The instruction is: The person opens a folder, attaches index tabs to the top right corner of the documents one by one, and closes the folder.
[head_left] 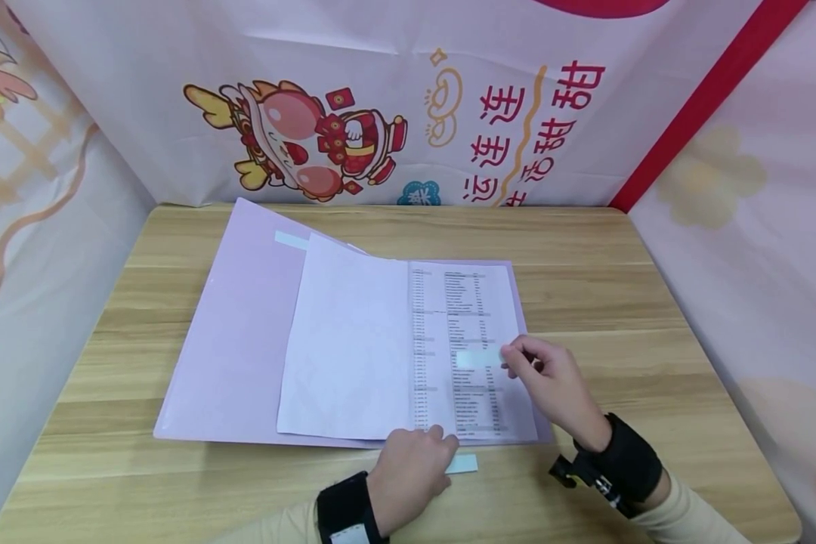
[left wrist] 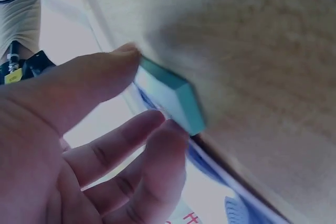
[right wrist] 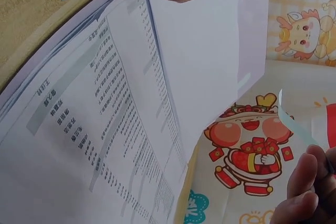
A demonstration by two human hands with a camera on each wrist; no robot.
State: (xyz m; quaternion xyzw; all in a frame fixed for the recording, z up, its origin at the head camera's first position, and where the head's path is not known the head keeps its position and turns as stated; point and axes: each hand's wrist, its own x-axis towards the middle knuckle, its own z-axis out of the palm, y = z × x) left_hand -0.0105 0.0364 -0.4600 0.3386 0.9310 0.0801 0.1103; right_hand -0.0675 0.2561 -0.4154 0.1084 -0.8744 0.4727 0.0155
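In the head view my right hand point(head_left: 551, 381) pinches a thin pale-blue sticky note point(head_left: 476, 358) by its right end, over the printed page point(head_left: 469, 302) of an open lilac folder point(head_left: 231, 340). The right wrist view shows the same note point(right wrist: 294, 124) curling up from the fingertips. Just below the folder's lower edge, my left hand point(head_left: 415, 472) holds a small pad of pale-blue sticky notes point(head_left: 464, 464) on the table. Thumb and fingertips grip that pad point(left wrist: 176, 98) by its sides in the left wrist view.
A blank white sheet point(head_left: 347, 340) is turned over to the left inside the folder. A pale-blue strip point(head_left: 290, 240) shows on the inner cover at the top. The wooden table point(head_left: 625, 302) meets a printed cloth backdrop point(head_left: 557, 30) behind it and at both sides.
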